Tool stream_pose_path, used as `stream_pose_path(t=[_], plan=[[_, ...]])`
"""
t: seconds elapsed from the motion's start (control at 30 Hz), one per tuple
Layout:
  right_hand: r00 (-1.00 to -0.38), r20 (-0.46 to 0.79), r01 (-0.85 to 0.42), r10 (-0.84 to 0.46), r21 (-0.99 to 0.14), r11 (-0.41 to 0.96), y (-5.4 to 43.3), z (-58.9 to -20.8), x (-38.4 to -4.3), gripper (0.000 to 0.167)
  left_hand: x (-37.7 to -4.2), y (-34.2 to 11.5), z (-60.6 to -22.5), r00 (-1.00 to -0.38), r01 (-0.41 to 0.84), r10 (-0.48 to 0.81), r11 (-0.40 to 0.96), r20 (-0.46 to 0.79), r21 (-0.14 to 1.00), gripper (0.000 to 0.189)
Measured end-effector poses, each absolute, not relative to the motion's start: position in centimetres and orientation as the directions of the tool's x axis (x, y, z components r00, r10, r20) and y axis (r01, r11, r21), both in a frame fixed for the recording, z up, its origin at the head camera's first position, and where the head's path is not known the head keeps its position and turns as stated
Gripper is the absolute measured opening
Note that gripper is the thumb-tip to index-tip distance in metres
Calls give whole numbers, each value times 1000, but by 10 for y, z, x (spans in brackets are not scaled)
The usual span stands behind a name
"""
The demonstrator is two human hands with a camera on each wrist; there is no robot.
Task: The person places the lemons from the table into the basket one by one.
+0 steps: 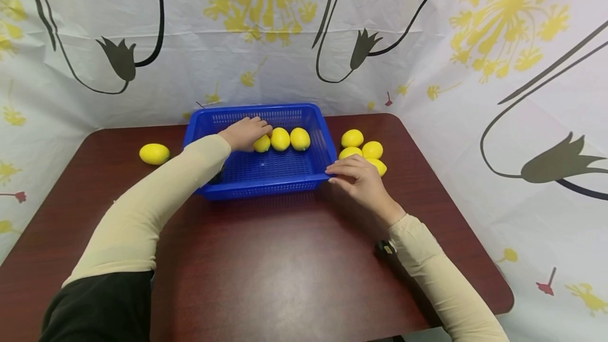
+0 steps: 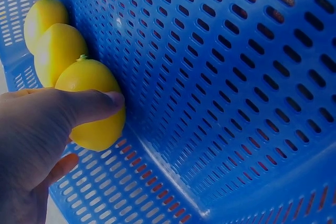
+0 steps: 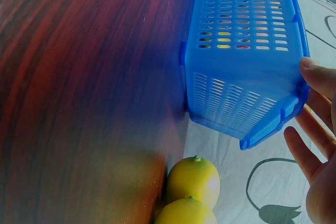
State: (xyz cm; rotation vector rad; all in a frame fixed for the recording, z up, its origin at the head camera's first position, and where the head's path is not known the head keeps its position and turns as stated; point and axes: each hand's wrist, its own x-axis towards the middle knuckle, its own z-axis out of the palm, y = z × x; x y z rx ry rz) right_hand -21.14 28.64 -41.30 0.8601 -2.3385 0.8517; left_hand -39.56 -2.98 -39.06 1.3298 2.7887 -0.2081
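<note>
A blue plastic basket point(image 1: 266, 186) with slotted walls stands at the back of the table. Inside, along its back wall, three yellow lemons form a row. My left hand point(image 1: 246, 133) reaches in and grips the leftmost lemon point(image 2: 97, 129), thumb across its side; its other fingers are partly hidden. The middle lemon point(image 1: 280, 139) and the right lemon point(image 1: 300, 139) sit beside it. At the basket's front right corner, my right hand point(image 1: 358, 181) pinches the rim point(image 3: 302, 40) between thumb and fingers.
Several loose lemons point(image 1: 372, 150) lie right of the basket, close to my right hand. One more lemon point(image 1: 154, 154) rests on the brown table point(image 1: 266, 268) to the left. A patterned white sheet point(image 1: 266, 67) hangs behind and beside the table.
</note>
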Motion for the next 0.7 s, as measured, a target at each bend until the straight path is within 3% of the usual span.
stream_pose_path(t=[0.7], plan=[[-670,636,-703,-382,-379,602,285,-413,-211,27,-391,-34,-384,-656,755,744,645,-125,-119,62]])
